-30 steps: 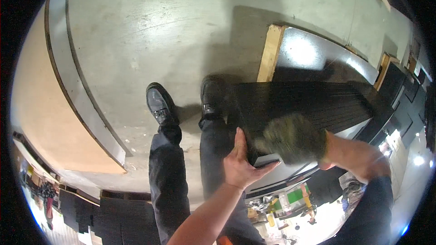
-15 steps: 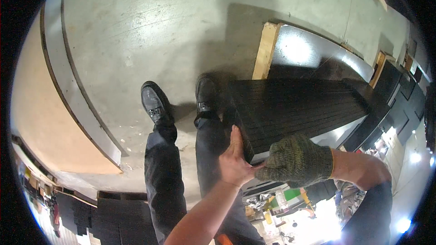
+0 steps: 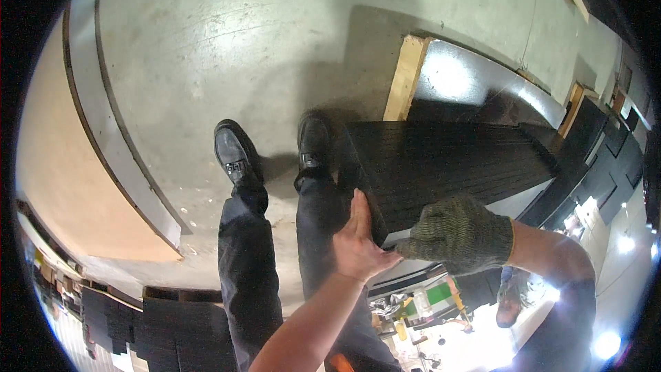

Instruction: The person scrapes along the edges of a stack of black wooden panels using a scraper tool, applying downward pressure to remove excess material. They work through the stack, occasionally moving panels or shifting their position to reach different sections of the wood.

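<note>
A stack of long black panels [image 3: 447,172] lies to the right of my legs, a white face showing along its near side. My bare left hand [image 3: 357,244] presses against the stack's left end at the near corner, fingers stretched out and thumb pointing right. My right hand [image 3: 458,235], in a dark green knit glove, is closed at that same near corner, its fingertips close to my left thumb. What the gloved fingers grip, if anything, is hidden.
Behind the stack, a glossy dark board on pale wooden blocks [image 3: 406,76] rests on the concrete floor [image 3: 206,48]. A large tan board [image 3: 89,158] is at left. More black panels [image 3: 186,331] stand lower left. Another person [image 3: 509,306] and a cluttered table [image 3: 451,337] appear lower right.
My gloved right hand has shifted slightly right and up. My left hand stays at the stack's corner, almost unmoved. The other person has come more into view at lower right.
</note>
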The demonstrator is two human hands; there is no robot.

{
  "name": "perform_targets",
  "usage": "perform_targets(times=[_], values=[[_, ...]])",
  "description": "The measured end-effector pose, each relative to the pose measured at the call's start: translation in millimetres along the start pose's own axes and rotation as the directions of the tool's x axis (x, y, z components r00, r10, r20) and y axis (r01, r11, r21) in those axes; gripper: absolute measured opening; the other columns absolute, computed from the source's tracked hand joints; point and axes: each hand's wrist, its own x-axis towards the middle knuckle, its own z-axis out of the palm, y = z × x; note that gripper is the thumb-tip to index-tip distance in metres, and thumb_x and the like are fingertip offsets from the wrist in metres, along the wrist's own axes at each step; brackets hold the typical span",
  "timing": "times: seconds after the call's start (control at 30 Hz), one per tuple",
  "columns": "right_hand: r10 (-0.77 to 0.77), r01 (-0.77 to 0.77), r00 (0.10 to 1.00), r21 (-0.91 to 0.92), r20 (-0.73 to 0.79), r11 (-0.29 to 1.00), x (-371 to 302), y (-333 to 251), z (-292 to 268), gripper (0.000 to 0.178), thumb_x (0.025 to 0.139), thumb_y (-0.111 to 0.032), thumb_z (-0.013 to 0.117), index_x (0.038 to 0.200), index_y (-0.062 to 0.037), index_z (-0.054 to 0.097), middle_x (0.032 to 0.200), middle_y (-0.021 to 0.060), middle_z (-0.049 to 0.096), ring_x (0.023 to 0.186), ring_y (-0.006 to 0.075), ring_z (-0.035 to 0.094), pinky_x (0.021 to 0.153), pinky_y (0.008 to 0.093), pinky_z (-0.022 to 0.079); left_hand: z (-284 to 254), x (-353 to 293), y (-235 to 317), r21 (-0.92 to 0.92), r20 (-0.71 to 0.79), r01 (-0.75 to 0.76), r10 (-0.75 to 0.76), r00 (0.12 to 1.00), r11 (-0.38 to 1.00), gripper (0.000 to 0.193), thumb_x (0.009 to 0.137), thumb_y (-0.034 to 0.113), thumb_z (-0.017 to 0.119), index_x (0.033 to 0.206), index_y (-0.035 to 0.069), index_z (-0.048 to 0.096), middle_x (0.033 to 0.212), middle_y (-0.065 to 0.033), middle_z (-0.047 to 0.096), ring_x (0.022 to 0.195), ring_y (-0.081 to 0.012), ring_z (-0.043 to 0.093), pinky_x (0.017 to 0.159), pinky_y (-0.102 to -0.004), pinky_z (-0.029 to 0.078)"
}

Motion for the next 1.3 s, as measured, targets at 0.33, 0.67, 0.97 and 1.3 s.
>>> perform_targets(times=[0.33,0.67,0.97,1.3], values=[[0.436,-0.429,0.900,-0.234,-0.026,0.872,82,184,122,0.034,0.089,-0.018,0.055,0.120,-0.0075,0.063,0.115,0.0166,0.066,0.108,0.0330,0.062,0.091,0.0447,0.050,-4,3,4,0.014,0.028,0.030,-0.031,0.999,0.999,0.122,0.055,0.050,0.092,0.137,-0.021,0.036,0.104,-0.0272,0.069,0.087,-0.0317,0.074,0.077,-0.0356,0.061],[0.404,-0.399,0.915,-0.104,0.023,0.911,79,184,128,0.038,0.086,-0.014,0.054,0.122,-0.0098,0.064,0.114,0.0184,0.066,0.107,0.0353,0.062,0.094,0.0457,0.049,-5,2,5,0.006,0.031,0.054,-0.054,0.998,0.999,0.120,0.056,0.054,0.090,0.135,-0.021,0.039,0.114,-0.0331,0.063,0.096,-0.0372,0.070,0.080,-0.0372,0.060],[0.177,-0.148,0.952,-0.129,0.248,0.980,42,51,31,0.030,0.079,-0.012,0.058,0.106,-0.0130,0.071,0.102,0.0134,0.069,0.092,0.0334,0.067,0.086,0.0466,0.053,-5,4,3,0.014,-0.011,0.015,-0.015,1.000,1.000,0.123,0.055,0.053,0.091,0.137,-0.021,0.036,0.106,-0.0293,0.068,0.087,-0.0334,0.074,0.074,-0.0361,0.062],[0.218,-0.242,0.964,-0.167,-0.152,0.956,63,127,103,0.032,0.082,-0.014,0.057,0.111,-0.0059,0.067,0.096,0.0161,0.065,0.089,0.0365,0.063,0.076,0.0459,0.052,-3,1,1,0.041,0.013,-0.010,0.009,1.000,0.999,0.122,0.058,0.057,0.088,0.136,-0.022,0.037,0.114,-0.0327,0.063,0.095,-0.0371,0.070,0.077,-0.0375,0.061]])
